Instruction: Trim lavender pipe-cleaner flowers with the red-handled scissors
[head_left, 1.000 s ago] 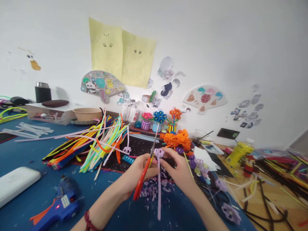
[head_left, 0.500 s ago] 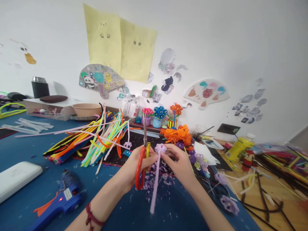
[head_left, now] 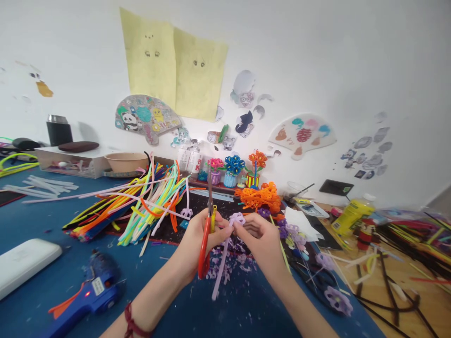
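Observation:
My left hand [head_left: 193, 241] is closed around red-handled scissors [head_left: 205, 249], whose blades point up and away. Its thumb and fingertips also pinch a lilac pipe cleaner [head_left: 220, 272] whose tail hangs toward me. At the top of that strip is a looped lilac flower [head_left: 238, 218], and my right hand [head_left: 262, 239] grips it from the right with thumb and fingers. A small yellow piece [head_left: 213, 218] shows beside the scissors; what it is I cannot tell. Purple fuzz clippings [head_left: 243, 256] lie on the table beneath the hands.
On the blue table [head_left: 169, 314], a blue glue gun [head_left: 95, 291] and a white case [head_left: 30, 263] lie left. Bundled colourful pipe cleaners [head_left: 141, 206] are behind. Orange flowers [head_left: 260, 196] and potted flowers [head_left: 234, 171] stand at the back. A yellow bottle [head_left: 354, 216] is right.
The lilac strip's lower end has swung left and up, and the flower has turned slightly to the right between my fingers. Both hands keep their hold.

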`<state>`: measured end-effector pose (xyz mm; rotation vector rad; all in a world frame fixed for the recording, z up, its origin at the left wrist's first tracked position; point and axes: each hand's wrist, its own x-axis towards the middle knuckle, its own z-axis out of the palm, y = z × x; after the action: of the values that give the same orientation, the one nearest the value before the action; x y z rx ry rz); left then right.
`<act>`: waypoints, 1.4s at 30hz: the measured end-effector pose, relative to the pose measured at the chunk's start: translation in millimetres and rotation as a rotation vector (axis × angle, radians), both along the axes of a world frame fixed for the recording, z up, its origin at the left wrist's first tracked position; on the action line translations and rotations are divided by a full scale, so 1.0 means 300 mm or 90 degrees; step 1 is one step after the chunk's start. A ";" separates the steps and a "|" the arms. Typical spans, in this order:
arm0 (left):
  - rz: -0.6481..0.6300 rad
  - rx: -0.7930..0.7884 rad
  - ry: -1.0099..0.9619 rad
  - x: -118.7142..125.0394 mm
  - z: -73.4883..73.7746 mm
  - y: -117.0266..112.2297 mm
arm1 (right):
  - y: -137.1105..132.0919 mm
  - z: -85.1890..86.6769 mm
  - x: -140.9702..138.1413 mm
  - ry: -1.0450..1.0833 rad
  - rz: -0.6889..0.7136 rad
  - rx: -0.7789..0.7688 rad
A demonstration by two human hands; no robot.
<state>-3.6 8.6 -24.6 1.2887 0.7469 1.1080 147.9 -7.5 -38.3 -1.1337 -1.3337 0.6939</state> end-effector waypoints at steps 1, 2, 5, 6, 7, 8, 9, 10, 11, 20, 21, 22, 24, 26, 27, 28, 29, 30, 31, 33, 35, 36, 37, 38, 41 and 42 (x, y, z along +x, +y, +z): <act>0.014 0.009 0.003 0.001 0.001 -0.001 | 0.000 -0.006 -0.008 0.038 0.000 -0.022; 0.026 0.015 0.004 0.003 0.001 -0.003 | 0.000 -0.011 -0.015 0.077 -0.001 -0.042; 0.043 0.021 0.002 0.012 -0.002 -0.006 | -0.002 -0.020 -0.033 0.173 -0.005 -0.086; 0.043 0.021 0.004 0.016 -0.004 -0.006 | -0.003 -0.020 -0.037 0.194 -0.004 -0.098; 0.042 0.020 0.011 0.019 -0.006 -0.006 | -0.005 -0.018 -0.040 0.212 -0.002 -0.110; 0.041 0.018 0.017 0.022 -0.009 -0.005 | -0.006 -0.015 -0.042 0.227 0.000 -0.120; 0.040 0.016 0.020 0.025 -0.012 -0.004 | -0.008 -0.012 -0.043 0.240 0.000 -0.128; 0.039 0.013 0.023 0.026 -0.014 -0.003 | -0.009 -0.008 -0.043 0.250 -0.001 -0.132; 0.039 0.011 0.026 0.027 -0.016 -0.002 | -0.010 -0.004 -0.043 0.258 -0.004 -0.135; 0.025 0.012 0.052 0.029 -0.033 0.006 | -0.013 -0.003 -0.040 0.291 0.015 -0.144; 0.027 0.016 0.060 0.025 -0.029 0.009 | -0.010 -0.002 -0.036 0.293 0.022 -0.149; 0.031 0.023 0.070 0.017 -0.021 0.012 | -0.007 0.000 -0.030 0.290 0.034 -0.156; 0.033 0.047 0.097 -0.008 0.001 0.019 | 0.002 0.009 -0.012 0.267 0.074 -0.169; 0.020 0.097 0.136 -0.040 0.029 0.025 | 0.011 0.021 0.011 0.244 0.124 -0.178; -0.006 0.120 0.160 -0.055 0.042 0.027 | 0.014 0.026 0.022 0.243 0.147 -0.182; -0.025 0.131 0.186 -0.069 0.053 0.029 | 0.016 0.031 0.032 0.250 0.167 -0.188; -0.034 0.148 0.207 -0.079 0.061 0.030 | 0.017 0.034 0.041 0.261 0.189 -0.194; -0.045 0.163 0.229 -0.087 0.065 0.030 | 0.017 0.035 0.049 0.272 0.215 -0.201; -0.052 0.182 0.249 -0.093 0.066 0.031 | 0.016 0.034 0.055 0.279 0.249 -0.209; -0.066 0.228 0.279 -0.096 0.061 0.031 | 0.014 0.028 0.066 0.276 0.332 -0.230; -0.079 0.271 0.305 -0.094 0.053 0.032 | 0.012 0.020 0.074 0.246 0.396 -0.251; -0.080 0.291 0.317 -0.092 0.049 0.032 | 0.011 0.017 0.079 0.226 0.411 -0.257; -0.075 0.308 0.331 -0.090 0.046 0.033 | 0.010 0.016 0.082 0.210 0.419 -0.260; -0.065 0.321 0.345 -0.089 0.044 0.035 | 0.007 0.017 0.085 0.199 0.421 -0.261; -0.010 0.332 0.359 -0.088 0.039 0.046 | -0.003 0.028 0.083 0.191 0.437 -0.266; 0.015 0.330 0.352 -0.091 0.037 0.052 | -0.007 0.032 0.079 0.192 0.432 -0.262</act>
<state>-30.8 24.1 -13.6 2.0809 0.9099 1.0032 171.6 -9.6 -28.8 -0.8232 -1.3419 1.6282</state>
